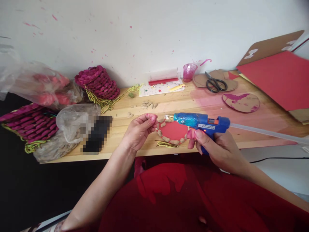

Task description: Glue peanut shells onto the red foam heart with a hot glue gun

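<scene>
My right hand (217, 145) is wrapped round a blue hot glue gun (193, 120). A long clear glue stick (267, 130) sticks out of its back, and its nozzle points left. My left hand (143, 129) is closed in a pinch close to the nozzle; what its fingertips hold is too small and hidden to make out. Below and between the hands lies a red oval card (172, 131), edged with peanut shells (166, 139). The gun and my fingers cover part of that rim. Just in front of the card is a small bundle of yellow-green yarn (166, 144).
Loose peanut shells (148, 104) lie behind the card. Magenta woven pieces (98, 83) and plastic bags (72, 122) crowd the left, beside a blurred dark object (98, 135). Scissors (216, 84), a pink cup (189, 72), painted cardboard (241, 103) and red sheets (277, 80) stand right.
</scene>
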`<state>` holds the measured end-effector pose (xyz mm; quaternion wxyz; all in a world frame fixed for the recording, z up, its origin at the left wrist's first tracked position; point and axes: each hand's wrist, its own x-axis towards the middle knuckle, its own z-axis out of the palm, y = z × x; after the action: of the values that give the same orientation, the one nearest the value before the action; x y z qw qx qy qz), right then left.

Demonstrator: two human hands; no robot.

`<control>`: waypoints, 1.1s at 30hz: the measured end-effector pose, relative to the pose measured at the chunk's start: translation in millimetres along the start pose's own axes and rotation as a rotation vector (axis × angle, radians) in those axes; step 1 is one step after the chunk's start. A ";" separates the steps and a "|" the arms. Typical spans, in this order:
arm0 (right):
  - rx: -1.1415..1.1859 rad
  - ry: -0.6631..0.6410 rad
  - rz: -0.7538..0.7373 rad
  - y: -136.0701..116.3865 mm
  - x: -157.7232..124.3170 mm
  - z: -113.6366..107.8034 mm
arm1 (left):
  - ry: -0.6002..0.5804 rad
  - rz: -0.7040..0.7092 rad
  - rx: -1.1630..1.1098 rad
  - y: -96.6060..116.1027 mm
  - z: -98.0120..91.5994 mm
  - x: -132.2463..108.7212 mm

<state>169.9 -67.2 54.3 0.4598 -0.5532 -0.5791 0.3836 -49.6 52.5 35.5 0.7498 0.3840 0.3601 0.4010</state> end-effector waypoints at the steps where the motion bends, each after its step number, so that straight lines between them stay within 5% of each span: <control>1: 0.007 -0.003 -0.004 -1.4 0.4 -0.1 | -0.014 0.013 0.031 0.5 -1.9 0.8; 7: -0.025 -0.019 0.004 -3.4 -0.9 -2.1 | -0.197 -0.003 0.156 -0.1 -6.3 5.6; 14: 0.011 0.005 0.060 7.1 -0.5 -3.2 | 0.103 0.339 0.550 12.0 -13.4 9.9; 22: 0.097 0.024 0.140 11.8 -1.4 -3.8 | -0.041 0.396 1.165 14.9 -23.4 -14.8; 33: 0.120 -0.006 0.164 15.2 -2.7 0.8 | 0.132 0.419 1.453 -27.2 -13.1 -30.5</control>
<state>173.4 -68.4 39.3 0.4575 -0.5693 -0.5090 0.4556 -64.6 19.1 13.2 0.1934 0.8168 0.4975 0.2190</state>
